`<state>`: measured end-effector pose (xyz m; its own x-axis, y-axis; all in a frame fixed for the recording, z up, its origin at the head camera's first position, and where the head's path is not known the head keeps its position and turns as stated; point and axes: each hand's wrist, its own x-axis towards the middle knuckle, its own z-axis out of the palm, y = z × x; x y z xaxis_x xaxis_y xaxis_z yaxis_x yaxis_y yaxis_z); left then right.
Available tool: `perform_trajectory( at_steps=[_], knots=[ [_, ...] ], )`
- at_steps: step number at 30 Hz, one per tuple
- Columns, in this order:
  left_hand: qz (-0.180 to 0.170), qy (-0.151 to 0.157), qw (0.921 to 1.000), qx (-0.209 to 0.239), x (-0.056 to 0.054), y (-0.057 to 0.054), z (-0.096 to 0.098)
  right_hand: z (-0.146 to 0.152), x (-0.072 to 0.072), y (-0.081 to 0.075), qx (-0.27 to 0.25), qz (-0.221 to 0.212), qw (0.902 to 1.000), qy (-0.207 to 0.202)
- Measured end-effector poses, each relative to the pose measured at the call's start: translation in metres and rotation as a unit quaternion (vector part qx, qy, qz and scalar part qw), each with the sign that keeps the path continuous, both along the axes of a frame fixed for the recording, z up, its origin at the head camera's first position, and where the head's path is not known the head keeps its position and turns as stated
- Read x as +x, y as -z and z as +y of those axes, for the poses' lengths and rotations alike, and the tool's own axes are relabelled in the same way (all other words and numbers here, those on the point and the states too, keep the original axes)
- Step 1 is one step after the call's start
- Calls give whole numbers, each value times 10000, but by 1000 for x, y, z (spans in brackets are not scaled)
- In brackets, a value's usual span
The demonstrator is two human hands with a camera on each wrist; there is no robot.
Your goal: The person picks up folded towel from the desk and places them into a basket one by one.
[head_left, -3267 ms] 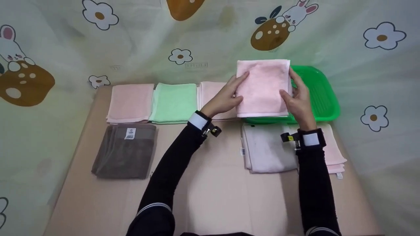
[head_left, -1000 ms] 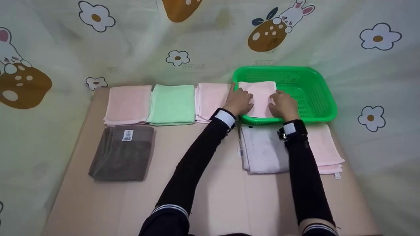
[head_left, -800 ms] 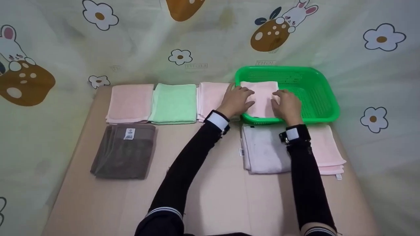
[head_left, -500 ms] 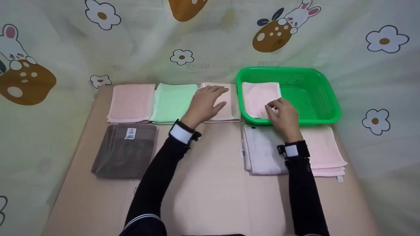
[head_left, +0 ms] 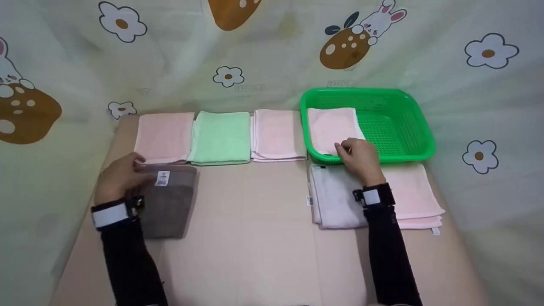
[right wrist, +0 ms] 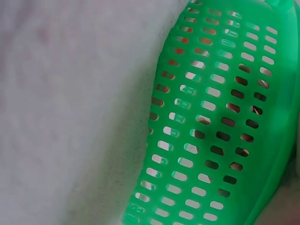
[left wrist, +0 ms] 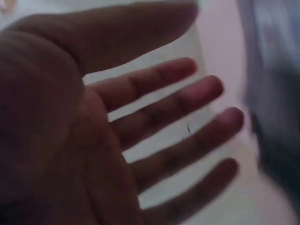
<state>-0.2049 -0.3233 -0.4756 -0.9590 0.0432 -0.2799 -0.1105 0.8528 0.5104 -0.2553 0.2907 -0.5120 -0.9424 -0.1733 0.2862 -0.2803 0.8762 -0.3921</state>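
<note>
My left hand hovers at the left side of a folded dark grey towel that has a white label. In the left wrist view its fingers are spread and nearly straight, with nothing between them. My right hand, fingers loosely bent, overlaps the near rim of a green plastic basket. Beside its fingertips, a folded pink towel lies in the basket's left part. The right wrist view shows the basket's slotted wall up close; the fingers are mostly hidden there.
Along the back of the table lie a pink towel, a green towel and another pink towel, all folded. In front of the basket are a pale grey towel and a pink stack. A patterned curtain stands behind.
Both hands carried the pink towel into the basket and let it go. My left hand then swept left to the dark grey towel. The right hand drew back slightly toward the near rim.
</note>
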Motion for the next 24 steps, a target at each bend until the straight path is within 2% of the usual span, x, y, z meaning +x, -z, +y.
perform_trajectory(
  at_steps=[2, 5, 7, 10, 16, 21, 24],
  knots=[
    [-596, -229, 9980, 15, 9, 6, -26, -2, 0, 0, 36, -39, 10000, -7],
    [-1242, -398, 9914, 52, 14, 10, -42, -1, -1, 1, 72, -69, 9999, 32],
    [-1485, -419, 9880, 26, 12, 13, -45, 0, -2, 2, 84, -101, 9999, 55],
    [-1614, -330, 9863, -52, 8, 19, -42, 0, -3, 3, 75, -120, 9999, 44],
    [-1610, -27, 9869, 38, -2, 32, -19, 3, -4, 4, 85, -95, 9999, 14],
    [-1482, 260, 9886, -92, -12, 38, 22, 3, -4, 4, 44, -143, 9999, 15],
    [-1291, 589, 9897, -181, -18, 42, 51, 2, -3, 4, 37, -177, 9998, 37]
  ],
)
